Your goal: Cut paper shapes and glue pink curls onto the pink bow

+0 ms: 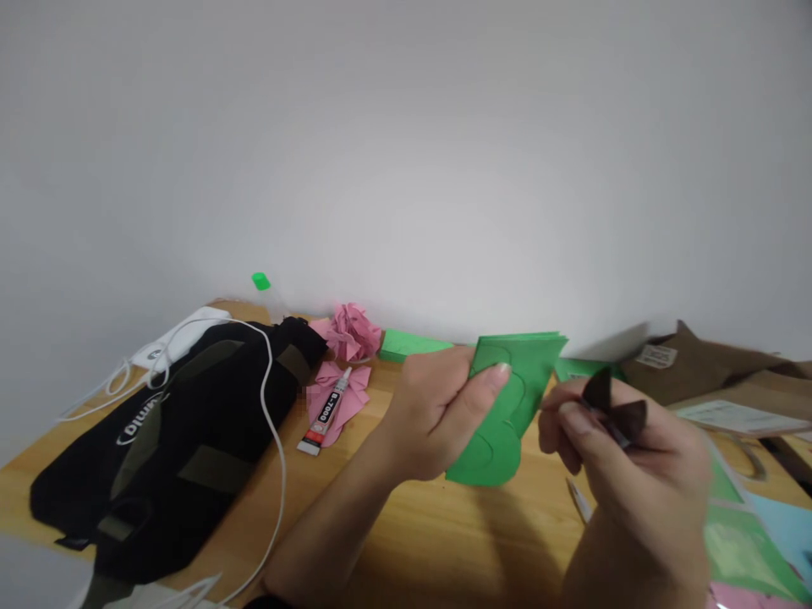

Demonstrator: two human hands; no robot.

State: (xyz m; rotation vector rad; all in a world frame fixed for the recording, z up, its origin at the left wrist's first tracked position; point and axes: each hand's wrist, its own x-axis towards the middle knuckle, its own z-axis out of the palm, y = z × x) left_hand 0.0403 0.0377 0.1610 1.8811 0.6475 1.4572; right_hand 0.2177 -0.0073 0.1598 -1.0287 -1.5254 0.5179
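Note:
My left hand (pixel 437 414) is closed around a folded piece of green paper (pixel 507 406) with curved lines drawn on it, thumb pressed on its front, held above the wooden table (pixel 381 524). Just to its right, my right hand (pixel 622 457) pinches a small dark brown paper piece (pixel 615 406) with two pointed flaps. The two hands are close together, the brown piece almost touching the green paper's right edge.
A black bag (pixel 171 448) with a white cable (pixel 272 423) over it lies at left. A B-7000 glue tube (pixel 326 410) rests on pink paper (pixel 346 397), with a crumpled pink flower (pixel 352 331) behind. Green sheets (pixel 742 541), brown paper (pixel 704 364) and a blade tip (pixel 578 499) sit at right.

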